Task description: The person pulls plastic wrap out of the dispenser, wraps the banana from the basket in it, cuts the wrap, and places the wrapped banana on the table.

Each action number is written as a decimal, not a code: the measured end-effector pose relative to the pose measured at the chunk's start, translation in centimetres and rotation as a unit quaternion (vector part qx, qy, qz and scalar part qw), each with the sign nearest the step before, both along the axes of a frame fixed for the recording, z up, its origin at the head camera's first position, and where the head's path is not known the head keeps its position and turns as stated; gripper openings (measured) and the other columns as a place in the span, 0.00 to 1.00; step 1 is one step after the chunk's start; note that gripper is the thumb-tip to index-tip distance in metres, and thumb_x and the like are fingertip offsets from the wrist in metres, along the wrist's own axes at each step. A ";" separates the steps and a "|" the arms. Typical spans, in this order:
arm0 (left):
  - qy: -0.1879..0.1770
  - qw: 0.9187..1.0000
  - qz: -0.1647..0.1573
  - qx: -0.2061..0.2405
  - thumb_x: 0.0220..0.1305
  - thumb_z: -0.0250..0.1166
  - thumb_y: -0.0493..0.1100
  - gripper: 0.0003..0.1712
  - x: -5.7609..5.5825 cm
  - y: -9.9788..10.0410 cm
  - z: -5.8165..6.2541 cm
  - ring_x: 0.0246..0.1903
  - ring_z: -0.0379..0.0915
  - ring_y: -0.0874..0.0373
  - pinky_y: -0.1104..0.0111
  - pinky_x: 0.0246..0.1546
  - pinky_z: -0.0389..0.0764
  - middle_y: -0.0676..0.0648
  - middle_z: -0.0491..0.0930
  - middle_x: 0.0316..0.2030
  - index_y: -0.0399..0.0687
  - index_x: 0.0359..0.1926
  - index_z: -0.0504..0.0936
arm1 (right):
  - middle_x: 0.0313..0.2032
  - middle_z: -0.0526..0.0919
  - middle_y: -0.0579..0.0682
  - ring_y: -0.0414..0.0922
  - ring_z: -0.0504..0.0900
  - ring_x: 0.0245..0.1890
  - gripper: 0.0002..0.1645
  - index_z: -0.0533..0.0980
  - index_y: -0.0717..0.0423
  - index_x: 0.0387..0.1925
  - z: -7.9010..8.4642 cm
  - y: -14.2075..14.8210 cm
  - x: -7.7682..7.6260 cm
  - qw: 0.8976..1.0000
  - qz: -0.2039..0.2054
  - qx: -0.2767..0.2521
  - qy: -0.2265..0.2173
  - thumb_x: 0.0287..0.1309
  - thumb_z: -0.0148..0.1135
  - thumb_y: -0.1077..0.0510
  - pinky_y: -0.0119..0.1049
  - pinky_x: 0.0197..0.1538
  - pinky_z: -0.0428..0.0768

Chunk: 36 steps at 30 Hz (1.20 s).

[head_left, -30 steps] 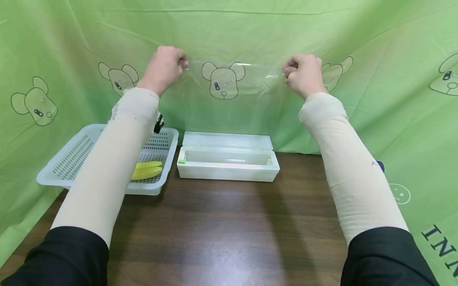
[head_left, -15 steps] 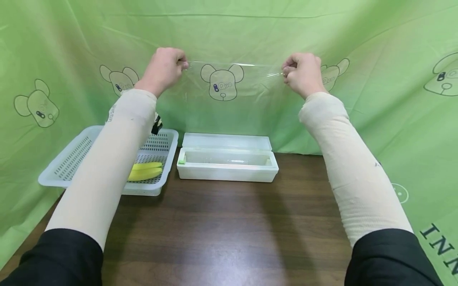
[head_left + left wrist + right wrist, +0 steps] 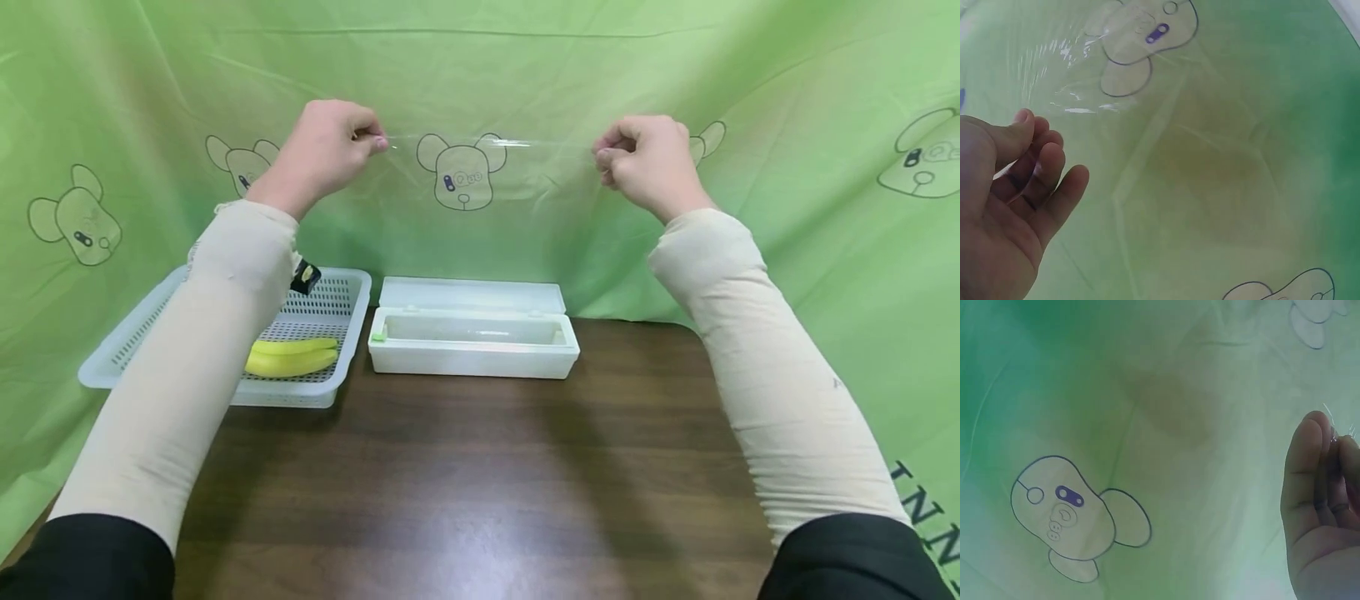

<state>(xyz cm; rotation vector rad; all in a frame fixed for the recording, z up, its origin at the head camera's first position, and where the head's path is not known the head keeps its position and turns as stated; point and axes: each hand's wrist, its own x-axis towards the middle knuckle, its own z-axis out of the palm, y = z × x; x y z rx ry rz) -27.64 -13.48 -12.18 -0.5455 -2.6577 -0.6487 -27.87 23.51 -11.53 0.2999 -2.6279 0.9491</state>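
A sheet of clear plastic wrap [image 3: 517, 145] hangs stretched between both hands, high in front of the green cloth. The left hand [image 3: 322, 150] pinches its upper left corner between thumb and fingertips. At the opposite corner the right hand [image 3: 651, 162] pinches it the same way. In the left wrist view the wrap [image 3: 1075, 59] shows creases and shine running away from the thumb [image 3: 1021, 122]. Only a small glint of film shows at the fingertips [image 3: 1314, 422] in the right wrist view. Lower edges of the sheet are hard to see against the cloth.
A long white box [image 3: 472, 360] with its lid [image 3: 472, 295] raised stands at the back of the brown wooden table [image 3: 450, 483]. Left of it, a pale blue basket [image 3: 318, 398] holds yellow bananas [image 3: 292, 362], partly behind the left arm. Green printed cloth [image 3: 480, 67] hangs behind everything.
Both hands keep their pinch on the plastic wrap. The left hand has shifted slightly left and the right hand slightly right. More of the bananas shows beside the left arm.
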 end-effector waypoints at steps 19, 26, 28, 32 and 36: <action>0.022 0.999 0.001 0.031 0.77 0.57 0.45 0.12 6.9 0.5 -2.1 0.26 0.69 0.53 0.64 0.26 0.70 0.44 0.81 0.33 0.41 0.44 0.83 | 0.27 0.84 0.41 0.37 0.83 0.27 0.07 0.84 0.61 0.41 -1.6 1.7 7.0 0.996 0.041 0.020 0.076 0.67 0.63 0.62 0.24 0.30 0.77; 0.021 0.994 -0.069 0.079 0.76 0.59 0.42 0.09 9.5 3.0 -4.0 0.23 0.69 0.54 0.69 0.21 0.71 0.46 0.80 0.28 0.42 0.40 0.82 | 0.27 0.85 0.46 0.35 0.81 0.26 0.05 0.84 0.61 0.40 -2.7 3.0 9.2 0.994 0.046 0.023 0.099 0.65 0.65 0.65 0.23 0.27 0.74; 0.018 0.991 -0.097 0.090 0.75 0.60 0.41 0.08 10.3 3.5 -4.8 0.21 0.69 0.55 0.69 0.20 0.70 0.47 0.79 0.27 0.43 0.38 0.82 | 0.27 0.85 0.47 0.33 0.81 0.26 0.04 0.85 0.61 0.39 -3.1 3.3 9.7 0.993 0.048 0.029 0.106 0.64 0.66 0.65 0.22 0.27 0.73; 0.031 0.984 -0.140 0.106 0.73 0.62 0.40 0.07 12.1 3.9 -6.6 0.19 0.67 0.59 0.68 0.20 0.70 0.51 0.77 0.25 0.46 0.35 0.82 | 0.28 0.86 0.50 0.31 0.80 0.25 0.04 0.85 0.60 0.38 -3.9 3.5 10.8 0.988 0.060 0.049 0.130 0.63 0.66 0.67 0.21 0.27 0.72; 0.054 0.976 -0.175 0.116 0.71 0.65 0.38 0.06 13.7 3.7 -8.5 0.19 0.64 0.61 0.67 0.20 0.68 0.54 0.75 0.24 0.47 0.33 0.81 | 0.30 0.86 0.53 0.29 0.79 0.26 0.07 0.86 0.61 0.37 -4.8 3.8 12.0 0.977 0.082 0.071 0.181 0.61 0.66 0.72 0.19 0.31 0.74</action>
